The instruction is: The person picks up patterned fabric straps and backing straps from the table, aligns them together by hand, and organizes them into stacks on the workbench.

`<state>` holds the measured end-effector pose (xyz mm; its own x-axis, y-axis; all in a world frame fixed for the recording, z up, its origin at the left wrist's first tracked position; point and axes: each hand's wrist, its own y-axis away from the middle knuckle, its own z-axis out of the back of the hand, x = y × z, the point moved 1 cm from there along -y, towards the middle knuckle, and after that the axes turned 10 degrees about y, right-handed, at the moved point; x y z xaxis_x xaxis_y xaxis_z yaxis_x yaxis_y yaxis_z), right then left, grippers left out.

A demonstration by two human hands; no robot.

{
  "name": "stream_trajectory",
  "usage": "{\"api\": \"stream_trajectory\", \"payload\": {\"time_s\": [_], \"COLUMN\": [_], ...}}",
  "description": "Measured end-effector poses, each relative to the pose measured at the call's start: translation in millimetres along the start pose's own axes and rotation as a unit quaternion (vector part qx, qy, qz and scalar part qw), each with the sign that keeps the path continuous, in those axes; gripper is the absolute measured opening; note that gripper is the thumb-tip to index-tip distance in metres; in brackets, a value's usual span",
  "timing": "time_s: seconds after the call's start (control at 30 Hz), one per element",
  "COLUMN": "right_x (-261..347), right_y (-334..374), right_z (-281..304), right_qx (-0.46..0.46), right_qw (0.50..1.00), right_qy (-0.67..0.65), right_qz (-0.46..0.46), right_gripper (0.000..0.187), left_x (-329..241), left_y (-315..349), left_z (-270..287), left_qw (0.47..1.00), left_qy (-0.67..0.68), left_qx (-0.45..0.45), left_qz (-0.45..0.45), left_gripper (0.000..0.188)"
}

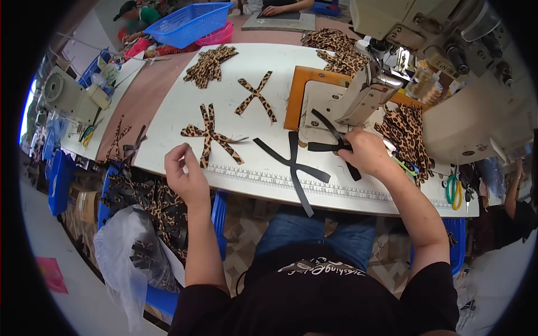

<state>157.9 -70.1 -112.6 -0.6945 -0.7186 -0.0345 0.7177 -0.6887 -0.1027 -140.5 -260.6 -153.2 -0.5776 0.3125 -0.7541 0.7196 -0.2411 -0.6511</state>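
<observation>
My right hand (367,151) grips a black crossed strap (326,147) at its crossing, beside the metal plate (324,103) of the sewing machine (372,84). My left hand (187,175) hovers over the table's near edge, fingers loosely bent and thumb apart, with nothing visible in it. Between the hands lies another black crossed strap (292,163), one end hanging over the edge. Just beyond my left hand are leopard-print crossed straps (208,134), overlapping one another. Farther back is a single leopard-print cross (256,96).
Leopard-print strips are heaped at the back left (210,66) and right of the machine (404,134). A ruler strip (263,178) runs along the front edge. Scissors (453,191) lie at right. Below left stands a blue crate (219,224) of crossed straps. A person (140,19) sits far left.
</observation>
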Motion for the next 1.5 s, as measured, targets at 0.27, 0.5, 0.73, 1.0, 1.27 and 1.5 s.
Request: {"api": "stream_trajectory", "payload": {"time_s": [0.27,0.5,0.73,1.0,1.27,1.5], "right_x": [9.9,12.1,17.5,31.3,33.0,169.1], "right_y": [-9.9,12.4,31.3,40.6,12.0,-64.6], "right_z": [-6.2,9.1,13.8,-11.6,45.6,57.0], "right_qx": [0.067,0.112,0.039,0.015,-0.192,-0.418], "right_qw": [0.980,0.966,0.984,0.979,0.945,0.829], "right_qy": [-0.141,-0.124,-0.053,-0.151,-0.263,-0.297], "right_qz": [-0.122,-0.198,-0.166,-0.136,0.031,0.225], "right_gripper": [0.037,0.033,0.035,0.027,0.012,0.018], "left_x": [-58.1,-112.7,-134.7,-154.0,-115.5,-83.1], "left_y": [51.8,106.3,135.2,173.0,199.4,181.2], "left_z": [-51.9,-29.6,38.0,42.4,58.5,87.8], "left_qw": [0.967,0.924,0.935,0.917,0.889,0.922], "left_qy": [0.090,0.122,0.058,0.061,0.047,-0.021], "left_qx": [0.210,0.349,0.346,0.386,0.452,0.387], "left_qz": [-0.115,-0.097,-0.054,-0.079,-0.051,-0.011], "left_gripper": [0.015,0.015,0.015,0.016,0.016,0.014]}}
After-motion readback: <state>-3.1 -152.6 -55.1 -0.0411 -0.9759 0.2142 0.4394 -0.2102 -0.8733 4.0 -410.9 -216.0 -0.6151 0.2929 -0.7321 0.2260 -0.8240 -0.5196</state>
